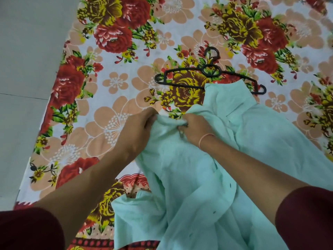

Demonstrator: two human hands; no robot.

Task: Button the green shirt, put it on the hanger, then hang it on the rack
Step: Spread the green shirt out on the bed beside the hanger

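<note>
The green shirt (198, 177) lies crumpled in the near right part of the scene, spread over a floral bedsheet (111, 83). It is a pale mint colour, loosely bunched, with folds running from the near edge up toward the middle. A few small dark buttons show on the cloth near the right forearm. Its far end rises in a rumpled flap that covers part of the lower bar of a black hanger (209, 73).

Both hands meet at the shirt's far left edge. The left hand (138, 127) has its fingers curled shut around a bunched fold of the fabric. The right hand (194, 127), just beside it, pinches the same edge with its fingers closed on the cloth; a thin pink band (205, 139) circles its wrist. The two hands are near each other, with a small hump of fabric between them. Dark maroon sleeves (306, 219) end above the elbows at the near corners.

The hanger lies flat on the bedsheet just beyond the shirt, its hook pointing far, its left end clear and its right end poking out past the shirt's flap.

The bedsheet carries large red, yellow and peach flowers on white. To the left of it runs a plain grey floor (27, 69).
</note>
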